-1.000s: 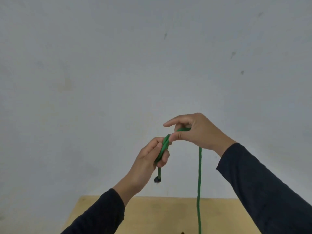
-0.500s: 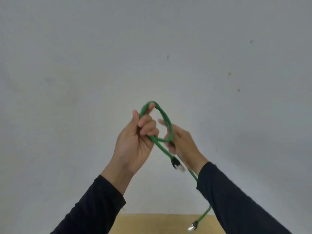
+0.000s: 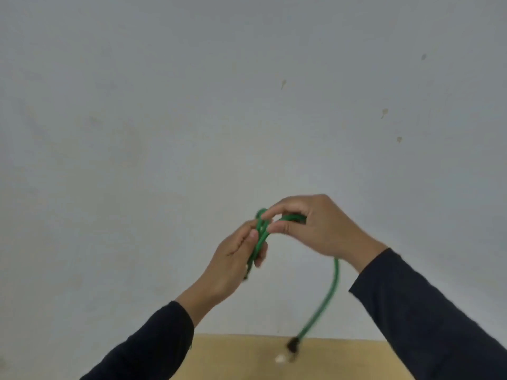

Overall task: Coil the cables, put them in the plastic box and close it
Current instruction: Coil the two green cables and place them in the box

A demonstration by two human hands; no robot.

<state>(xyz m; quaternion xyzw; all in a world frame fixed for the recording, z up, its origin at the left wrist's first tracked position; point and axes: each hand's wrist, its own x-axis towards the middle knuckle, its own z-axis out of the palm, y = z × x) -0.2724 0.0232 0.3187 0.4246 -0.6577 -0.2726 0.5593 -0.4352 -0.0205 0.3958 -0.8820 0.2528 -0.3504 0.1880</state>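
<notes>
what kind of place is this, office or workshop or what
Hard to say; probably a plain indoor workspace. All that shows is a bare, scuffed grey-white wall, the edge of a light wooden table against it, and a green network cable being coiled.

Open air is seen to the left, to the right and above the two raised hands, bounded behind only by a bare wall (image 3: 192,105). Between the forearms a gap is left, crossed on its right side by the hanging tail of the green cable (image 3: 333,281). Below, little of the surface (image 3: 343,363) is shown, with the cable's dark plug (image 3: 293,346) over it.
</notes>
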